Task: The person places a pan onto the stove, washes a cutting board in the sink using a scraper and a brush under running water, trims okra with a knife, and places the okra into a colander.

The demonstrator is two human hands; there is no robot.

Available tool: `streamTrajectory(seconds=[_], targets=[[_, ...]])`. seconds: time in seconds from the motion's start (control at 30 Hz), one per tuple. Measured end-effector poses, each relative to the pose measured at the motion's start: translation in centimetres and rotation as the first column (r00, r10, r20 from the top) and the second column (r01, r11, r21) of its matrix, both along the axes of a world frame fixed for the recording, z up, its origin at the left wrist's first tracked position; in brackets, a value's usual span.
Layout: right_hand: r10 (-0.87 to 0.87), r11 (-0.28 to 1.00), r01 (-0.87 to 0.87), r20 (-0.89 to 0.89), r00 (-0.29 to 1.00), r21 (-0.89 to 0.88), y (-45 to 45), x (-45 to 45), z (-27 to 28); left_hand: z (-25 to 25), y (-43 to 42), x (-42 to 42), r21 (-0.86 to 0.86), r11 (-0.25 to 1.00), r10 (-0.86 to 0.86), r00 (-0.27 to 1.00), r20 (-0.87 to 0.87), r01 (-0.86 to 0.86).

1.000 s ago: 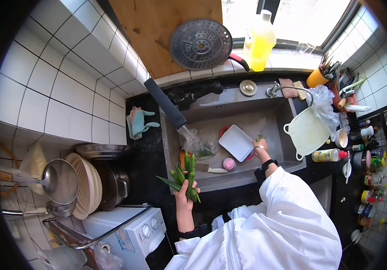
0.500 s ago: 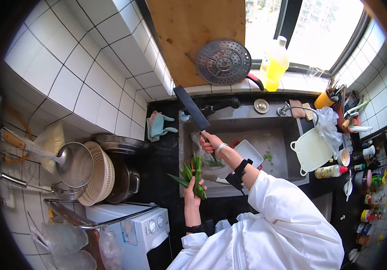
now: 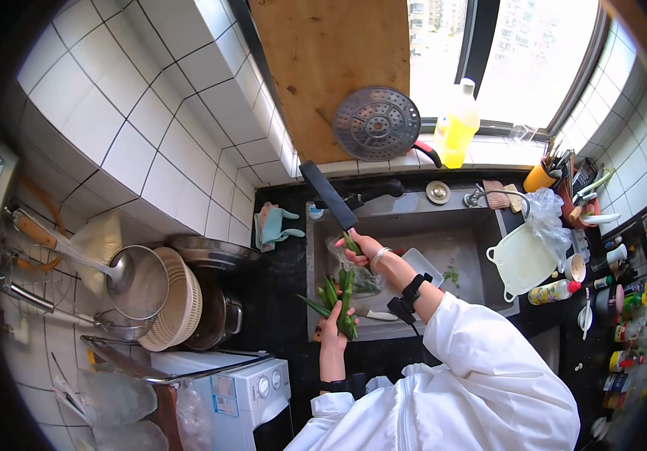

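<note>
My left hand (image 3: 331,328) is closed around a bunch of long green pods (image 3: 338,297) that look like okra, over the near left edge of the sink (image 3: 474,233). My right hand (image 3: 366,250) pinches one green pod (image 3: 352,243) just below the end of a flat black bar (image 3: 329,197), which looks like a faucet spout. Whether water runs there I cannot tell. Beneath the hands, a clear plastic bag (image 3: 366,283) lies in the sink. A white-handled knife (image 3: 381,316) rests by the sink's near rim. My right forearm partly covers a white container (image 3: 421,264).
Green scraps (image 3: 451,276) lie in the basin. A glove (image 3: 272,225) is on the counter left of the sink, near stacked strainers (image 3: 137,282) and a pot (image 3: 214,319). A white cutting board (image 3: 520,261) and bottle (image 3: 554,292) stand right. A perforated steamer plate (image 3: 376,124) leans behind.
The whole view has shifted slightly. My right hand has moved a little toward me and right relative to the black spout, showing more of the pod. My left hand still holds the bunch.
</note>
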State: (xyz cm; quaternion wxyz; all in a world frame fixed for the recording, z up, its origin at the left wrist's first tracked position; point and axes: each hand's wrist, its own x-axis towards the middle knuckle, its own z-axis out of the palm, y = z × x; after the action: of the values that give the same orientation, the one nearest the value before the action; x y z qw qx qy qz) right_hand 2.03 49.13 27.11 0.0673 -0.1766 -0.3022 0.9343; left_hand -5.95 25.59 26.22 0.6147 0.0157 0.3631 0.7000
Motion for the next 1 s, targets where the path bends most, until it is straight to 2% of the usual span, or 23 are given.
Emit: streamTrajectory(seconds=[0.17,0.27,0.3,0.37,0.43,0.5,0.57,0.6,0.7,0.73,0.83,0.87,0.9,1.0], targets=[[-0.091,0.995,0.092,0.011,0.996,-0.038,-0.7,-0.6,1.0,-0.2,-0.6,0.3,-0.001,1.0,0.004,1.0,-0.002,-0.004],[-0.056,0.976,0.021,0.155,0.986,0.218,-0.6,-0.9,0.7,-0.2,-0.8,0.6,-0.036,0.999,0.03,0.999,0.038,-0.029],[-0.104,0.973,0.046,0.247,0.963,0.228,-0.8,-1.0,0.9,0.1,-0.9,0.6,-0.032,0.999,0.038,0.998,0.044,-0.037],[-0.158,0.969,0.085,0.314,0.936,0.233,-1.0,-1.0,1.3,0.0,-1.0,0.6,-0.028,0.999,0.027,0.997,0.073,-0.025],[-0.193,0.962,0.111,0.335,0.922,0.249,-1.0,-1.1,0.9,1.2,-1.1,0.7,-0.041,0.999,0.025,0.999,0.031,-0.024],[-0.125,0.978,0.057,0.344,0.931,0.201,-0.8,-0.8,1.0,0.9,-1.3,0.6,-0.038,0.999,0.033,0.999,0.018,-0.033],[-0.148,0.97,0.055,0.4,0.904,0.235,-0.9,-0.9,0.8,1.0,-1.6,0.6,-0.031,0.998,0.046,0.999,-0.003,-0.046],[-0.118,0.974,0.037,0.364,0.924,0.224,-0.7,-0.9,0.6,1.1,-1.7,0.7,-0.03,0.998,0.049,0.999,-0.002,-0.049],[-0.208,0.965,0.136,0.337,0.918,0.223,-1.4,-1.4,1.1,1.4,-2.2,0.8,-0.016,0.998,0.058,0.998,0.0,-0.058],[-0.181,0.966,0.112,0.301,0.936,0.232,-1.3,-1.2,1.2,1.3,-2.3,0.8,-0.021,0.998,0.062,0.998,-0.005,-0.062],[-0.187,0.934,0.083,0.278,0.942,0.349,-1.8,-1.3,1.7,0.6,-2.5,1.0,-0.033,0.998,0.06,0.998,-0.004,-0.06],[-0.183,0.945,0.103,0.242,0.953,0.309,-1.5,-1.4,1.0,0.6,-2.6,1.1,-0.006,0.998,0.066,0.997,0.045,-0.066],[-0.193,0.943,0.126,0.198,0.961,0.307,-1.8,-1.2,1.5,0.4,-2.8,1.0,-0.019,0.999,0.04,0.999,0.017,-0.039],[-0.153,0.972,0.108,0.21,0.966,0.21,-1.8,-1.0,2.2,0.3,-2.9,1.1,0.004,0.999,0.041,0.999,0.004,-0.041]])
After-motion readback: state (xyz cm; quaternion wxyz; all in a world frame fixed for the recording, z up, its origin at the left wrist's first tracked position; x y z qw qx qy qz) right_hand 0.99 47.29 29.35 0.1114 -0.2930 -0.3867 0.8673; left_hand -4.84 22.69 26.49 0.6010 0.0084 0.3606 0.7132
